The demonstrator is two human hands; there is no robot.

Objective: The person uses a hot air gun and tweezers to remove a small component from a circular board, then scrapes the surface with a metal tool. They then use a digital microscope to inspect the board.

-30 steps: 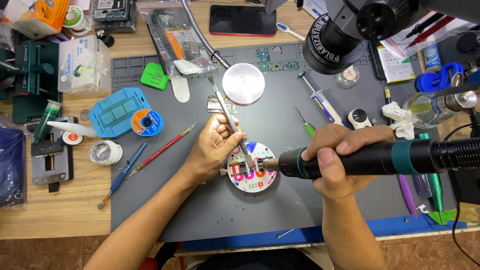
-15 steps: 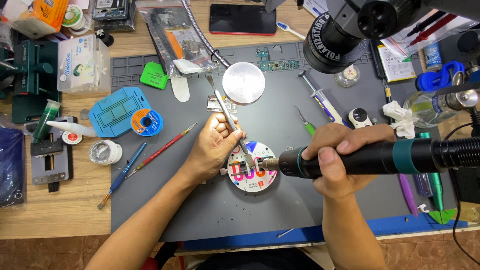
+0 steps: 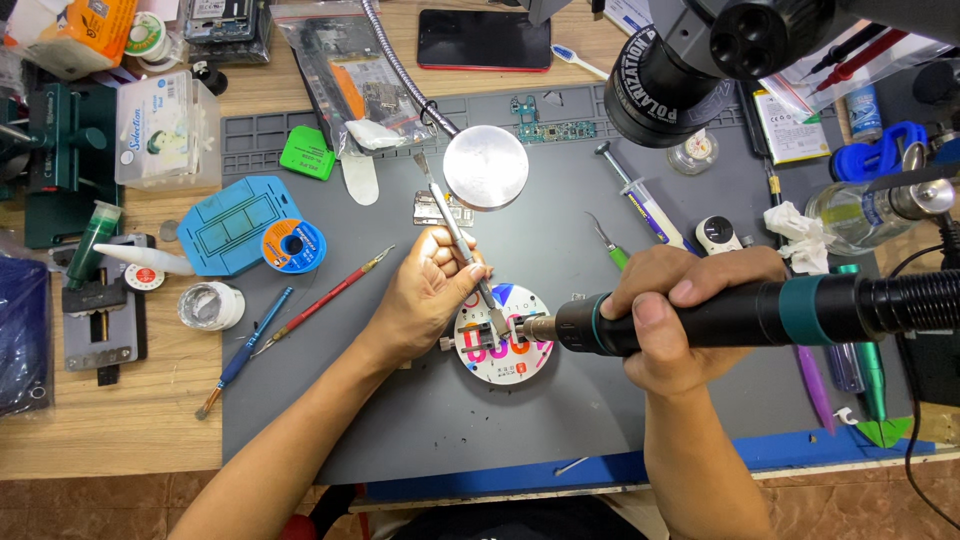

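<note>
Metal tweezers [image 3: 462, 243] tilted, tips down on round white holder disc [image 3: 504, 335] lying flat on grey mat; black hot-air handpiece [image 3: 720, 315] horizontal, nozzle at disc.

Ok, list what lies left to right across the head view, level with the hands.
White jar → blue brush → red tool → left hand → round disc → right hand → green hot-air handle band

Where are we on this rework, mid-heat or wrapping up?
Mid-heat, it looks like. Done: a small part sits clamped on the round holder. In hand: the right hand aims the hot-air handle with its nozzle at that part, and the left hand has tweezers tip-down on it. Left: the part is not lifted off; whether the solder has melted cannot be told.
</note>
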